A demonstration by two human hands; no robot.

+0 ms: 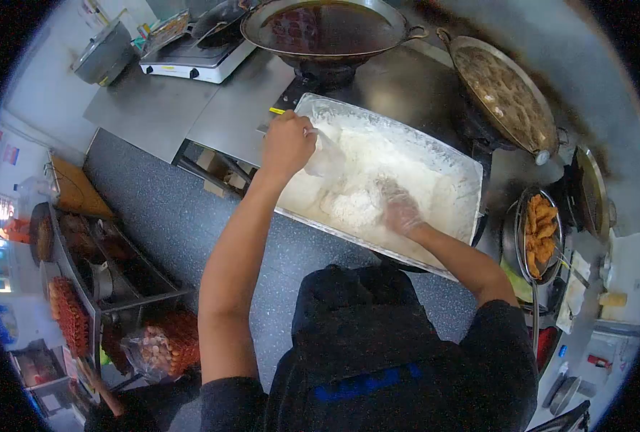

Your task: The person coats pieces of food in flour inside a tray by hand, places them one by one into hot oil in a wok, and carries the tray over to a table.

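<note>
A large rectangular metal tray (458, 160) full of white flour (377, 155) lies before me on the steel counter. Over the tray's left end, my left hand (289, 144) is closed on a clear container (325, 157), tilted over the flour. My right hand (399, 209), coated in flour, is down in the tray beside a floury mound (354, 207). Its fingers are blurred and partly buried, so their pose and anything in them cannot be made out.
A wok of dark oil (327, 29) stands behind the tray, a bubbling wok (503, 90) at the back right. Fried pieces (541, 234) rest in a strainer at right. A white stove (197, 61) is back left. Another person's hand (96, 385) shows at lower left.
</note>
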